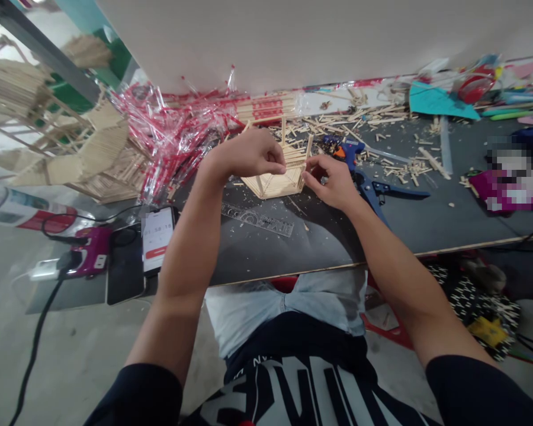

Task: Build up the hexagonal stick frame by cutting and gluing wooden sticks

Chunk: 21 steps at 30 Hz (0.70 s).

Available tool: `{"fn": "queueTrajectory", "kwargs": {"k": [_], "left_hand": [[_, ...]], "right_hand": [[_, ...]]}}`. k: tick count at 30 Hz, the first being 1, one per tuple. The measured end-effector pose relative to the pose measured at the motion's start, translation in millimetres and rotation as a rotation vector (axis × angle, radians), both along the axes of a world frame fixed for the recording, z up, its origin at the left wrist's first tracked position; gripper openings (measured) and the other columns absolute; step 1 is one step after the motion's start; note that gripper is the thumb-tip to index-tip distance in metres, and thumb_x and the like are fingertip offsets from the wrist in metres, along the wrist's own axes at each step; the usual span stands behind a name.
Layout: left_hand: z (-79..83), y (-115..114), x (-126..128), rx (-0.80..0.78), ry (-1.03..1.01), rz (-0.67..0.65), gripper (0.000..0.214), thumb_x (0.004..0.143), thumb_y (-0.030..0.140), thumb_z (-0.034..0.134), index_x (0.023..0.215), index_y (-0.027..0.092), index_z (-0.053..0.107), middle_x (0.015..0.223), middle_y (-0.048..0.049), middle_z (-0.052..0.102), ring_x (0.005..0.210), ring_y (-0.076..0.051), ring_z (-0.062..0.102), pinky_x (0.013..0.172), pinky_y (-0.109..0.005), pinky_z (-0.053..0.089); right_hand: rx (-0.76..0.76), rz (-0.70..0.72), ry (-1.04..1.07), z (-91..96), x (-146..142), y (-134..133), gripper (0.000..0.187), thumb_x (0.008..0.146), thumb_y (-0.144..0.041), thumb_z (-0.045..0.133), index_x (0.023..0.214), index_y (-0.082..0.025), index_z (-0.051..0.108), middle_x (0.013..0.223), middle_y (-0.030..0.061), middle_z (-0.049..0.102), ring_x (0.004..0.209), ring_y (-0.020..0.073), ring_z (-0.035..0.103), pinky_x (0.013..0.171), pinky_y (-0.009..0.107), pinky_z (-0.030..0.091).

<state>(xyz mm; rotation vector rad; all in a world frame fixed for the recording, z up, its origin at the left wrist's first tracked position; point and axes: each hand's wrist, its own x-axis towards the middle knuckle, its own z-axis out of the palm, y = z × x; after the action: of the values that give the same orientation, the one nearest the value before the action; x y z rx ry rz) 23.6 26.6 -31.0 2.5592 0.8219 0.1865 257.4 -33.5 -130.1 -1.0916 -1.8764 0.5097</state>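
A small six-sided piece built of thin wooden sticks [275,186] rests on the dark table between my hands, with a few sticks standing up from its rim. My left hand [257,152] hovers over its left side, fingers curled and thumb pressed towards them; whatever is in that pinch is too small to make out. At the right rim, the thumb and fingertips of my right hand [331,180] close around the lower part of an upright wooden stick [310,147]. Just in front of the piece lies a clear ruler [257,219].
Right of my hand are a blue glue gun [350,151] and blue-handled cutters [373,192]. Stick offcuts [368,118] and red-and-clear wrappers [177,130] litter the back. Leftward are a lit phone [156,239], a purple power strip [91,251] and larger stick-built pieces [89,148].
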Motion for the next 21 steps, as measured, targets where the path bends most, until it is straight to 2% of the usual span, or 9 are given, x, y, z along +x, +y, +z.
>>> {"fn": "queueTrajectory", "kwargs": {"k": [7,13,21], "left_hand": [[-1.7,-0.7,2.3,0.019,-0.027,0.015,0.03,0.082,0.041,0.066,0.086,0.017,0.083,0.074,-0.0047,0.078,0.074,-0.017,0.07,0.068,-0.026,0.044],[-7.0,3.1,1.3,0.023,-0.049,0.013,0.031,0.081,0.042,0.066,0.086,0.017,0.082,0.068,-0.0037,0.077,0.073,-0.017,0.07,0.067,-0.026,0.044],[-3.2,-1.0,3.3,-0.002,-0.009,0.044,0.032,0.082,0.039,0.065,0.087,0.013,0.083,0.075,-0.0072,0.079,0.077,-0.018,0.072,0.069,-0.027,0.046]], "right_hand": [[0.005,-0.034,-0.002,1.2,-0.9,-2.3,0.011,0.085,-0.034,0.063,0.086,-0.024,0.062,0.077,0.0023,0.065,0.062,0.0153,0.054,0.06,0.033,0.049],[-0.004,-0.042,-0.003,0.6,-1.1,-3.3,0.015,0.087,-0.039,0.065,0.086,-0.024,0.062,0.078,0.0023,0.065,0.061,0.0149,0.053,0.059,0.033,0.049],[-0.023,-0.037,-0.009,1.2,-0.6,-3.3,0.018,0.088,-0.042,0.064,0.086,-0.024,0.062,0.079,0.0029,0.065,0.061,0.0149,0.053,0.06,0.033,0.05]]}}
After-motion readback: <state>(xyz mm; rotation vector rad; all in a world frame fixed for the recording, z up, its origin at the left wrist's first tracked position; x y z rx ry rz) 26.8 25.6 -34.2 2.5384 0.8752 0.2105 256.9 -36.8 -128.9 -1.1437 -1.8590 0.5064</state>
